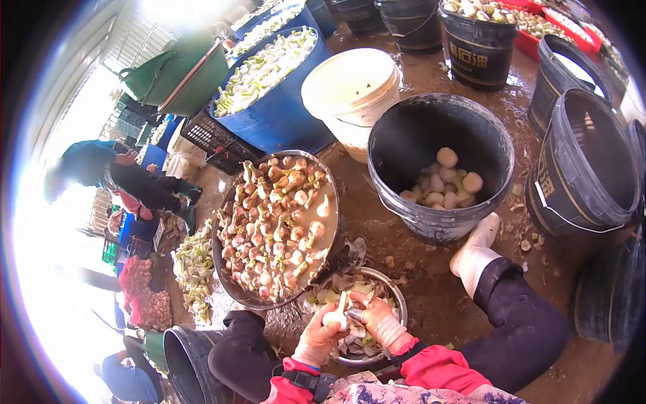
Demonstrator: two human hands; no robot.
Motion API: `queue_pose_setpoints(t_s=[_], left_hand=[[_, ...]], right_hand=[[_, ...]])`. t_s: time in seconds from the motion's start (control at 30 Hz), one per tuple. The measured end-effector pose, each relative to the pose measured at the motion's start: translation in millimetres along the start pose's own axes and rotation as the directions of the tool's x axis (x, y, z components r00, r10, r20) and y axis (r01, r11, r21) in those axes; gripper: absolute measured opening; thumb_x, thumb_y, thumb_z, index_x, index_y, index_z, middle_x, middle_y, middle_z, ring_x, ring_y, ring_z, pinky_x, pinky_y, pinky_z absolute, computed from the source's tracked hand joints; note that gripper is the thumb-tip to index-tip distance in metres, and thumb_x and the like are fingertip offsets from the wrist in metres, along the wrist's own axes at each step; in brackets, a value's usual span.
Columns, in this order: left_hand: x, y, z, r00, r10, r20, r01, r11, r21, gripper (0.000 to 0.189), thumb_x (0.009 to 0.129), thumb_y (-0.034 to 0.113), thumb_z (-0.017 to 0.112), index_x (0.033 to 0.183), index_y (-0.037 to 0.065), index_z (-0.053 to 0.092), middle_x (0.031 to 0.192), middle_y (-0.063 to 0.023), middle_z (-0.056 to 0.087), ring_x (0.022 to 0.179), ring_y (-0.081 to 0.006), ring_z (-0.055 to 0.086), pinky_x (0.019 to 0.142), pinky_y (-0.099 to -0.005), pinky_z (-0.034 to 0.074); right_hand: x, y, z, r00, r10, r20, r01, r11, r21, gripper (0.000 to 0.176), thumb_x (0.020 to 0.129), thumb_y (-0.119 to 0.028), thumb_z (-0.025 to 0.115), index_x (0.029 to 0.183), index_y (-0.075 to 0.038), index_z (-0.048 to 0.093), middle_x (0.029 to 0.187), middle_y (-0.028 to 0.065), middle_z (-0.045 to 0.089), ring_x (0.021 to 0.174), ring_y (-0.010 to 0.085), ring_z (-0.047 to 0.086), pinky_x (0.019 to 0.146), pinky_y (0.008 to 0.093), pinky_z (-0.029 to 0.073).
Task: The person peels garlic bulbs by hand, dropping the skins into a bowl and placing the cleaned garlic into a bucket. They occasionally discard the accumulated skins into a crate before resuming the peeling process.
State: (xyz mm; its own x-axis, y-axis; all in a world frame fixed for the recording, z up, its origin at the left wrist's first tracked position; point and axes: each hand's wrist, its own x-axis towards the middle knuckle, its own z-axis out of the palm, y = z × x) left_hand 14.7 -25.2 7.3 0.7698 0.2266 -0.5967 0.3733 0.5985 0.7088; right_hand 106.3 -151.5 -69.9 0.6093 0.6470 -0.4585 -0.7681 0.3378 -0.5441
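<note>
My left hand (317, 339) is closed around a pale garlic bulb (336, 318) with a short stem, above a metal bowl (402, 311) of peelings. Close beside it, my right hand (381, 324) is wrapped round a small knife (355, 314) whose metal part points at the bulb. A wide round tub (336, 232) of unpeeled bulbs in murky water stands just beyond my hands. To its right, a black bucket (441, 219) holds several white peeled bulbs (447, 186) at its bottom.
A white bucket (350, 124) and a blue barrel (269, 121) of trimmed stems stand behind. Black buckets (572, 195) line the right side. Leaf scraps (195, 269) lie on the wet floor at left, near a red net sack (138, 289). A person (128, 175) is at far left.
</note>
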Motion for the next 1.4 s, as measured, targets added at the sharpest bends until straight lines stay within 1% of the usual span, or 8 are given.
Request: queue_pose_setpoints(t_s=[0.1, 0.2, 0.33, 0.6, 0.83, 1.17, 1.23, 1.4], left_hand=[[-13, 1, 2, 0.995, 0.100, 0.004, -0.099, 0.991, -0.090, 0.046, 0.078, 0.000, 0.064, 0.120, 0.004, 0.046, 0.112, -0.0119, 0.055, 0.104, -0.0257, 0.057, 0.091, -0.0421, 0.050], [-26, 5, 11, 0.978, 0.206, 0.017, -0.196, 0.949, -0.247, 0.048, 0.076, -0.006, 0.061, 0.119, 0.007, 0.044, 0.113, -0.0127, 0.053, 0.106, -0.0261, 0.056, 0.096, -0.0446, 0.046], [-33, -4, 22, 0.925, 0.378, -0.039, -0.378, 0.904, -0.202, 0.048, 0.074, -0.011, 0.061, 0.113, 0.011, 0.044, 0.115, -0.0123, 0.053, 0.107, -0.0254, 0.054, 0.097, -0.0425, 0.044], [-37, -20, 19, 0.879, 0.476, -0.015, -0.444, 0.832, 0.333, 0.051, 0.070, -0.013, 0.060, 0.110, 0.012, 0.040, 0.111, -0.0078, 0.052, 0.102, -0.0202, 0.054, 0.087, -0.0324, 0.045], [-49, -20, 23, 0.892, 0.450, 0.050, -0.452, 0.891, 0.046, 0.056, 0.062, -0.011, 0.065, 0.107, 0.014, 0.040, 0.112, -0.0076, 0.050, 0.099, -0.0190, 0.052, 0.084, -0.0301, 0.045], [-62, -3, 8, 0.952, 0.275, 0.134, -0.259, 0.958, -0.125, 0.043, 0.074, 0.001, 0.066, 0.114, 0.006, 0.049, 0.113, -0.0079, 0.053, 0.105, -0.0164, 0.052, 0.087, -0.0320, 0.045], [-49, -13, -18, 0.850, 0.526, -0.019, -0.444, 0.735, 0.513, 0.036, 0.077, 0.004, 0.069, 0.111, 0.003, 0.058, 0.107, -0.0083, 0.055, 0.100, -0.0177, 0.056, 0.089, -0.0309, 0.046], [-61, 4, -16, 0.817, 0.547, -0.184, -0.487, 0.825, 0.288, 0.015, 0.082, 0.003, 0.066, 0.097, 0.000, 0.064, 0.097, -0.0074, 0.064, 0.085, -0.0152, 0.061, 0.076, -0.0267, 0.051]], right_hand=[[-7, -11, 6, 0.998, -0.045, 0.044, 0.056, 0.953, -0.297, 0.041, 0.079, -0.004, 0.069, 0.119, -0.001, 0.058, 0.109, 0.0056, 0.064, 0.097, 0.0117, 0.058, 0.086, 0.0249, 0.046], [-13, -19, -10, 0.963, -0.200, 0.181, 0.242, 0.343, -0.908, 0.037, 0.082, -0.012, 0.064, 0.118, -0.009, 0.059, 0.105, 0.0100, 0.067, 0.095, 0.0157, 0.064, 0.082, 0.0252, 0.048], [-40, -25, 13, 0.958, -0.231, 0.169, 0.286, 0.743, -0.605, 0.038, 0.082, -0.009, 0.065, 0.119, -0.007, 0.058, 0.100, 0.0098, 0.068, 0.088, 0.0168, 0.065, 0.078, 0.0264, 0.049], [-53, -7, 30, 0.714, -0.596, 0.367, 0.602, 0.255, -0.757, 0.044, 0.082, 0.003, 0.054, 0.124, -0.010, 0.053, 0.097, 0.0118, 0.067, 0.090, 0.0212, 0.065, 0.077, 0.0304, 0.050], [-71, -21, 31, 0.915, -0.332, 0.230, 0.378, 0.500, -0.780, 0.041, 0.084, -0.005, 0.059, 0.124, -0.010, 0.052, 0.093, 0.0123, 0.066, 0.087, 0.0254, 0.064, 0.075, 0.0327, 0.050], [-69, -4, 51, 0.823, -0.455, 0.342, 0.558, 0.531, -0.638, 0.045, 0.081, 0.006, 0.053, 0.125, -0.007, 0.050, 0.101, 0.0143, 0.063, 0.093, 0.0255, 0.062, 0.080, 0.0322, 0.047], [-71, -6, 58, 0.780, -0.469, 0.414, 0.607, 0.405, -0.684, 0.049, 0.080, 0.010, 0.052, 0.125, -0.006, 0.050, 0.100, 0.0144, 0.063, 0.090, 0.0256, 0.061, 0.081, 0.0321, 0.047], [-66, -7, 61, 0.827, -0.435, 0.356, 0.550, 0.500, -0.668, 0.051, 0.080, 0.010, 0.055, 0.127, -0.008, 0.050, 0.094, 0.0114, 0.063, 0.084, 0.0204, 0.060, 0.078, 0.0280, 0.047]])
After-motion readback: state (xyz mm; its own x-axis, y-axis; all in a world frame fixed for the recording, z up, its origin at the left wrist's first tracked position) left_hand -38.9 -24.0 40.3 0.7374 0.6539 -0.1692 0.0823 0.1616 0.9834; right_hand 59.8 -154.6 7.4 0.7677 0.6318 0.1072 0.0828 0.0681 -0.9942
